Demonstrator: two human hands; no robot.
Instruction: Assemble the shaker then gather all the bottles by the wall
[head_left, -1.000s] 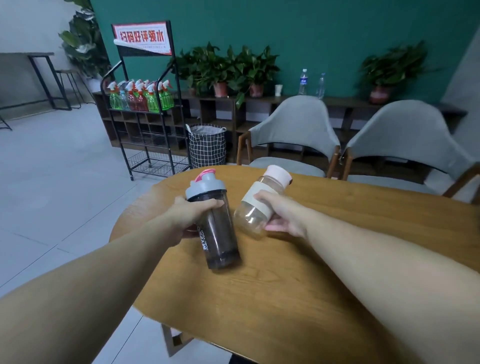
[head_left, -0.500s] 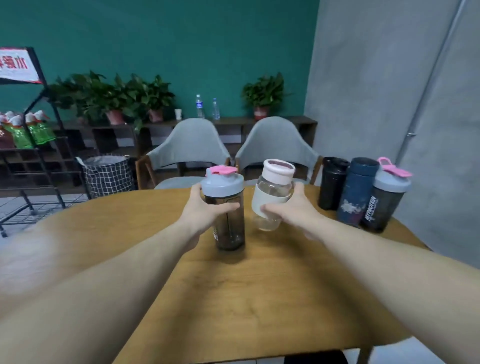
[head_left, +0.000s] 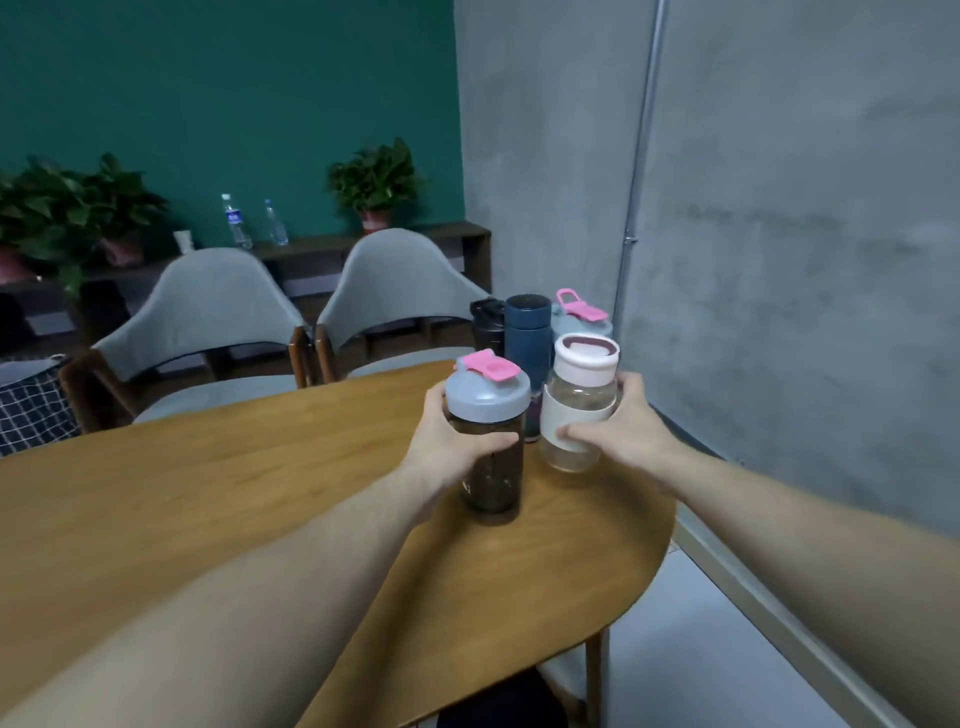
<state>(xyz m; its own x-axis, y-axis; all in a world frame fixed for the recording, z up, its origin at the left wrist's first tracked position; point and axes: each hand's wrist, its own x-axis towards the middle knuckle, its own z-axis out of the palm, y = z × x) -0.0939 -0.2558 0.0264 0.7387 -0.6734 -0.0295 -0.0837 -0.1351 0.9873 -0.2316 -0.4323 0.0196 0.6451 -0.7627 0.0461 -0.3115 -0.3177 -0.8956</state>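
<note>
My left hand (head_left: 447, 441) grips a dark smoky shaker (head_left: 491, 467) with a grey lid and pink flip cap, its base on or just above the wooden table (head_left: 208, 509). My right hand (head_left: 623, 431) holds a clear bottle (head_left: 579, 405) with a white sleeve and pale pink lid, slightly above the tabletop. Right behind them, near the grey wall (head_left: 779, 260), stand a black bottle (head_left: 487, 325), a navy bottle (head_left: 527, 332) and a second grey-lidded shaker (head_left: 582, 314) with a pink cap, mostly hidden.
Two grey chairs (head_left: 208, 312) stand at the table's far side. A low dark shelf (head_left: 311, 254) along the green wall carries potted plants and two water bottles. The table's right edge ends close to the grey wall.
Both hands have carried the shaker and the clear bottle to the right, up to the three bottles by the wall. The view has swung right.
</note>
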